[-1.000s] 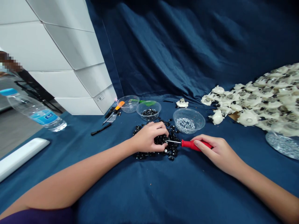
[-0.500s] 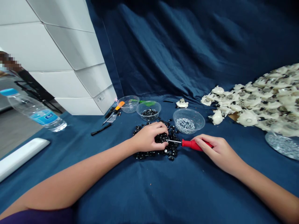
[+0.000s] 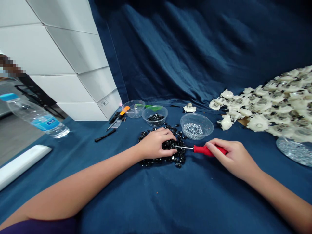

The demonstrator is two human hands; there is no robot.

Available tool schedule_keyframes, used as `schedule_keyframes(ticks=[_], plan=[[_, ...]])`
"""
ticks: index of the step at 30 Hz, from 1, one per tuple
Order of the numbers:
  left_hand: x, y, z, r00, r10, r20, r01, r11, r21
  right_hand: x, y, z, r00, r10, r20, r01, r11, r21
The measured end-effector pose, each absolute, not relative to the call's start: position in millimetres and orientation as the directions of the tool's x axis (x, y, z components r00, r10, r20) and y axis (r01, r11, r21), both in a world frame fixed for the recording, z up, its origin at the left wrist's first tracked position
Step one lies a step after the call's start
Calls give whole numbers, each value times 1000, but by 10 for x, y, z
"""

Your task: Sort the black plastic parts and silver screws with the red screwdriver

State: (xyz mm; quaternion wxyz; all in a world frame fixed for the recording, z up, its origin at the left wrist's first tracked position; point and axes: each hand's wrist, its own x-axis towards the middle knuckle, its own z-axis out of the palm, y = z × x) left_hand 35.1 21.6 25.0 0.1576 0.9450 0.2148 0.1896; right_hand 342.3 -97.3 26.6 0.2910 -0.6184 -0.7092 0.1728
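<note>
Gripping the red screwdriver, the right hand points it toward the left hand, curled over heaped black pieces; whether that grip holds one, I can't tell. A bowl has some; plenty lie loose outside.

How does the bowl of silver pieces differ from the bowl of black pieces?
The bowl of silver pieces holds shiny parts; the bowl of black pieces holds dark ones. The silver one sits nearer the right hand; the black one, farther left. Both are round and clear.
</note>
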Motion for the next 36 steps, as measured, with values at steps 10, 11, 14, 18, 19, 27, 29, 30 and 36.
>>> schedule_keyframes(ticks=[10, 11, 14, 18, 19, 27, 29, 30, 36], plan=[[383, 203, 274, 824, 478, 302, 365, -858, 362, 3561, -955, 244, 123, 964, 238, 813, 39, -580], [383, 201, 274, 824, 479, 302, 367, -858, 359, 3568, -948, 242, 130, 962, 239, 820, 31, -572], [382, 199, 270, 821, 486, 300, 377, -855, 356, 3594, -921, 234, 137, 960, 243, 839, 18, -544], [383, 204, 256, 815, 494, 302, 387, -853, 349, 3609, -887, 217, 113, 971, 211, 845, 18, -534], [384, 205, 252, 815, 494, 304, 387, -853, 349, 3607, -881, 211, 100, 974, 201, 844, 24, -536], [376, 200, 256, 819, 477, 319, 381, -868, 320, 3577, -866, 192, 19, 994, 112, 836, 46, -547], [371, 196, 265, 825, 465, 320, 369, -873, 318, 3574, -869, 196, 21, 995, 96, 833, 36, -552], [369, 194, 269, 826, 464, 322, 367, -874, 317, 3573, -871, 198, 21, 996, 92, 833, 33, -553], [357, 193, 277, 805, 487, 338, 377, -861, 342, 3570, -867, 196, 25, 998, 61, 832, 12, -555]])
